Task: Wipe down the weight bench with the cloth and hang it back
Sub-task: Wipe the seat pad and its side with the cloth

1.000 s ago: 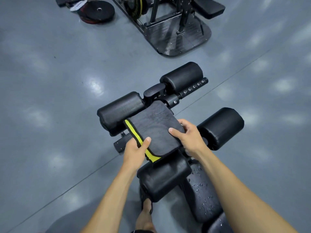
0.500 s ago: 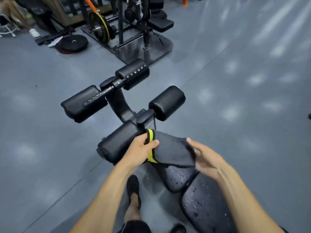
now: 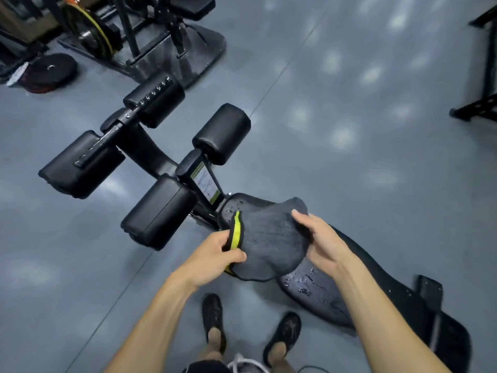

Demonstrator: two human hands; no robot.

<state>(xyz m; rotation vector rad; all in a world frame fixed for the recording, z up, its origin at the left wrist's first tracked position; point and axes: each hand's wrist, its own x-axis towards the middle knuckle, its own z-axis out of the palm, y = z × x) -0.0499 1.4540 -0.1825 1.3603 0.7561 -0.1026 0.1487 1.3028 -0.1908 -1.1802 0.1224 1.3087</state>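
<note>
Over the wet seat pad (image 3: 317,286) of the weight bench, the cloth (image 3: 271,243) now hangs, moved back from the foam rollers (image 3: 158,211); left hand (image 3: 212,257) pinches its yellow edge, right hand (image 3: 322,243) clasps the other side.

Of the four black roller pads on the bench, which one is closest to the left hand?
The near-left roller pad, just ahead of the left hand holding the cloth. The other three pads lie farther toward the rack.
</note>
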